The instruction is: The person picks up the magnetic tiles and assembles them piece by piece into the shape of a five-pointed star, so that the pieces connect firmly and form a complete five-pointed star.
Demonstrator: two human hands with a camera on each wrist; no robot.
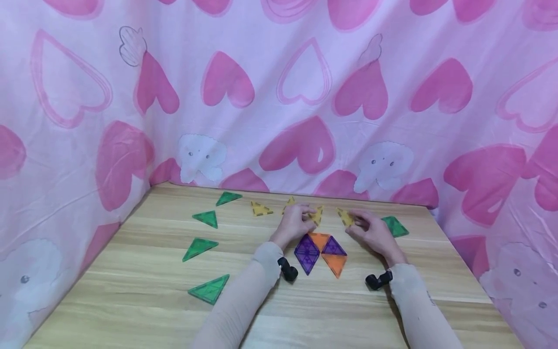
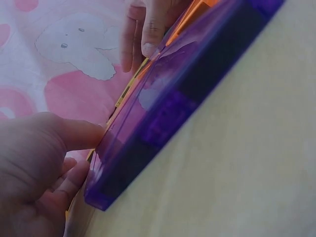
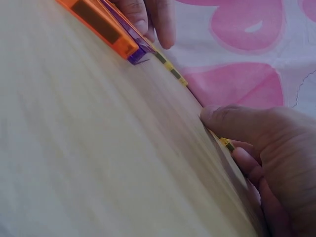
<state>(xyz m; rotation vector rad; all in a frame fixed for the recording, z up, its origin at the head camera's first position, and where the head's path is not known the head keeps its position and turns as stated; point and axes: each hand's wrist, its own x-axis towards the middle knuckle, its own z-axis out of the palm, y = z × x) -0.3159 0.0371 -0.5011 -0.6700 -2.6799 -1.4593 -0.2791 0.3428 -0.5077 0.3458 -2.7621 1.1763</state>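
In the head view, my left hand (image 1: 293, 224) pinches a yellow triangular magnetic tile (image 1: 319, 216) by its edge, between thumb and fingers. To its right, my right hand (image 1: 372, 232) holds another yellow triangular tile (image 1: 346, 216) at its right side, thumb below and fingers above. Just in front of the hands lies a joined group of purple tiles (image 1: 307, 261) and orange tiles (image 1: 336, 264), flat on the table. From the left wrist, the thick edge of a purple tile (image 2: 168, 118) hides much of the left hand's tile. A yellow edge (image 3: 227, 143) shows between the right thumb and fingers.
Two more yellow tiles, one a loose triangle (image 1: 261, 209), lie left of my hands. Several green triangular tiles (image 1: 210, 289) are spread down the left side of the wooden table (image 1: 144, 291). One green tile (image 1: 395, 226) lies beyond my right hand. A pink heart-patterned curtain (image 1: 244, 116) hangs behind.
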